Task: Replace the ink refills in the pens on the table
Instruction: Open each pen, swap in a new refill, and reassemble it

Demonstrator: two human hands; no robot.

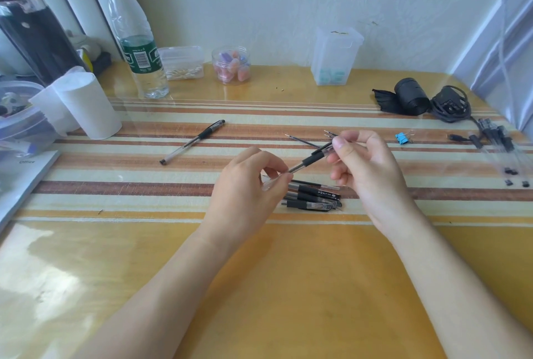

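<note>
Both hands pinch one pen (pixel 310 160) — left hand (pixel 248 182) its clear barrel, right hand (pixel 366 165) its tip.

The pen (pixel 310 161) is hidden at its 2 ends, back under the left hand (pixel 245 185), tip behind the right hand (pixel 366 168). Below, the pile of pens (pixel 314 200) is half covered, count unclear. Far right, a blurred bundle (pixel 496 139), cut off.

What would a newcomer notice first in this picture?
At the centre, the left hand pinches the clear end of a black-grip pen and the right hand pinches its other end. Just under them lies a pile of pens; a single pen lies further left.
</note>
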